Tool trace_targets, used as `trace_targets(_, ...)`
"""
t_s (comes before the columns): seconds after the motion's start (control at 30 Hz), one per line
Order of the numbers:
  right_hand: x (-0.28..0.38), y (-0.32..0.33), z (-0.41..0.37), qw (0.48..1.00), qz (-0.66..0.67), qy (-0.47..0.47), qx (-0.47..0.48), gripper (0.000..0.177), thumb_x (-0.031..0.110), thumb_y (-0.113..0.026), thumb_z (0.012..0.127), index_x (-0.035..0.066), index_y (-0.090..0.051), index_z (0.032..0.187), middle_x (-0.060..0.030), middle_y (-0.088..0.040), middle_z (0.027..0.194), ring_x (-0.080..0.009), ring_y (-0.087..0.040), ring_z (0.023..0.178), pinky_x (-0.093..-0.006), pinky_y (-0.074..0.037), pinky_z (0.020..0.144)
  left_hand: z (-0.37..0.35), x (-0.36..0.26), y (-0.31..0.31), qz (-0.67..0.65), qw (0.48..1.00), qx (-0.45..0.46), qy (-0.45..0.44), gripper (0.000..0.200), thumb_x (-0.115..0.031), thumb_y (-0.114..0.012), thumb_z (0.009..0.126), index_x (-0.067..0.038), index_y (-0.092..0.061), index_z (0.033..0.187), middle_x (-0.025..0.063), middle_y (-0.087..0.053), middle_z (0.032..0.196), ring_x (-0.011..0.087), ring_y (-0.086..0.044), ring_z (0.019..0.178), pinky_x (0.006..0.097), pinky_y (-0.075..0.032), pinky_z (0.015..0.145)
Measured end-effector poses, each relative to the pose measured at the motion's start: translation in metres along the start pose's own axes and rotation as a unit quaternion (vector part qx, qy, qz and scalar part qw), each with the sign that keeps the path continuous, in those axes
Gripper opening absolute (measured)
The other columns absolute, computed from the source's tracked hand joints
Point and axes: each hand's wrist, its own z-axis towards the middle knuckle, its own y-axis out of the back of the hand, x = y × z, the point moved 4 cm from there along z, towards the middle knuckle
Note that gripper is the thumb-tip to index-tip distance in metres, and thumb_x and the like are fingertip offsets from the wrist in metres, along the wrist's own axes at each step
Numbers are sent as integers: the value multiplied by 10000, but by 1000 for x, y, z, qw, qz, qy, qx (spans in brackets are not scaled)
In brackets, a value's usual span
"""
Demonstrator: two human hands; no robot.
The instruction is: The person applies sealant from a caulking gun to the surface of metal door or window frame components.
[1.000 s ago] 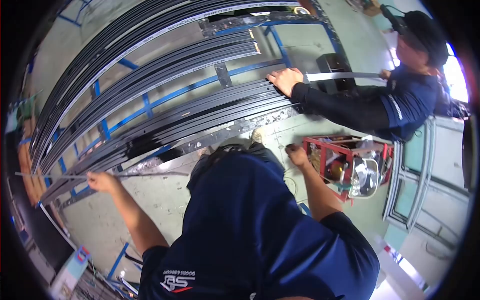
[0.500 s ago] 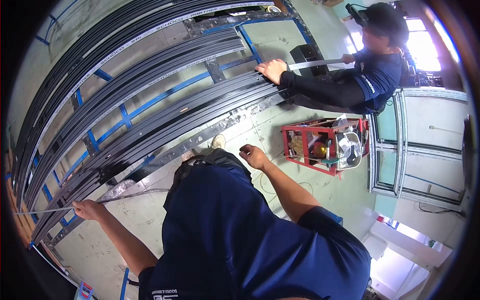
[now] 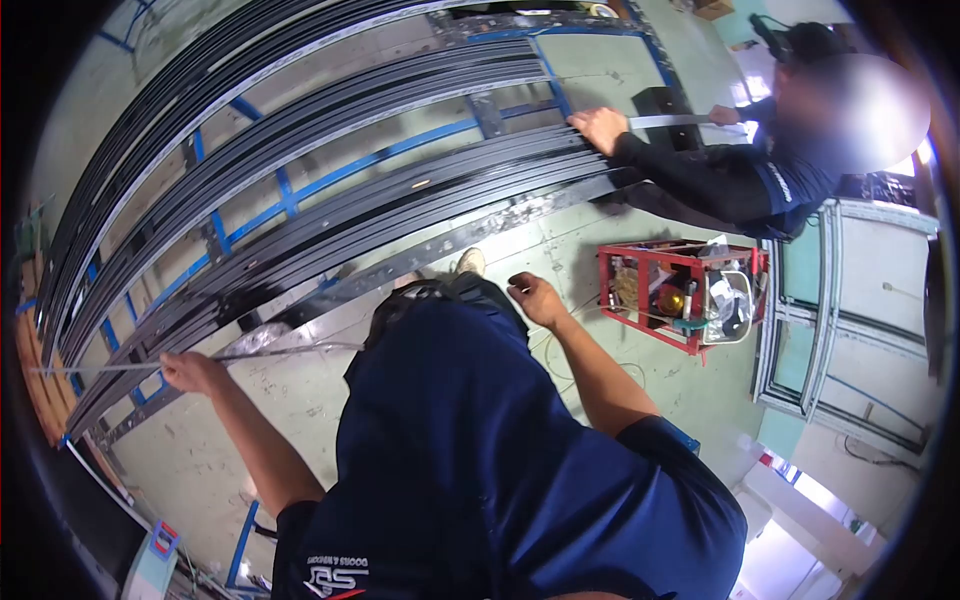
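Metal strip (image 3: 280, 350), seemingly light and whippy, wants gripping mid-length; our left hand (image 3: 190, 372) clenches it beside the rack's (image 3: 450, 242) near edge, right hand (image 3: 535, 297) loosely curled, empty.

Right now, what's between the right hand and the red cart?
Just bare floor with a thin cable between right hand and red cart, head view.

Your left hand (image 3: 190, 372) pinches a thin silvery metal strip (image 3: 290, 350) stretched out just below the long black curved profiles (image 3: 400, 215), which lie on the blue steel rack (image 3: 400, 152). Your right hand (image 3: 535, 298) hangs loosely curled, holding nothing, near the red metal cart (image 3: 640, 300). A co-worker's hand (image 3: 600, 128) rests on the profiles' far end.
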Motion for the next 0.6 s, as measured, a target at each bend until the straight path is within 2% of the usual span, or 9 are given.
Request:
trace_targets(0.1, 10, 5, 2, 1000, 8, 6, -2, 361, 268, -637, 925, -2, -632, 1165, -186, -694, 1091, -267, -683, 963, -353, -530, 876, -9, -4, -2, -11, 999, -29, -27, 385, -300, -506, 1007, 71, -533, 909, 119, -545, 828, 191, -431, 767, 351, -415, 715)
trace_targets(0.3, 19, 18, -2, 1000, 0, -3, 0, 380, 282, -630, 929, -6, -622, 1176, -195, -687, 1103, -287, -671, 1007, -361, -517, 903, -22, -6, -2, -22, 999, -23, 3, 383, -294, -499, 1007, 78, -531, 919, 119, -552, 847, 202, -433, 755, 343, -413, 712)
trace_targets(0.37, 23, 19, -4, 1000, -2, -3, -1, 380, 283, -628, 930, -6, -622, 1177, -197, -686, 1104, -290, -671, 1009, -364, -517, 905, -24, 0, -2, -3, 999, -14, 50, 420, -305, -495, 985, 110, -561, 972, 179, -609, 935, 258, -498, 812, 382, -436, 775)
trace_targets(0.4, 23, 19, -5, 1000, -4, -4, -3, 380, 284, -626, 932, -6, -622, 1178, -198, -685, 1105, -292, -672, 1011, -367, -517, 906, -19, 15, -3, -20, 998, -14, 60, 393, -292, -502, 982, 95, -559, 948, 150, -598, 905, 237, -473, 789, 370, -432, 747)
trace_targets(0.53, 24, 14, -9, 1000, -8, -5, 7, 383, 286, -623, 934, -6, -619, 1183, -200, -684, 1109, -294, -673, 1011, -368, -519, 905, -19, 27, -4, -5, 998, -5, 66, 368, -267, -487, 997, 94, -531, 942, 154, -587, 893, 226, -483, 786, 357, -433, 751)
trace_targets(0.6, 29, 13, -10, 1000, -2, 2, 8, 378, 280, -622, 938, -4, -617, 1186, -198, -686, 1101, -291, -674, 1004, -363, -520, 900, -23, 26, -5, -17, 999, -28, 33, 387, -283, -504, 979, 99, -553, 939, 156, -597, 883, 235, -480, 775, 374, -432, 729)
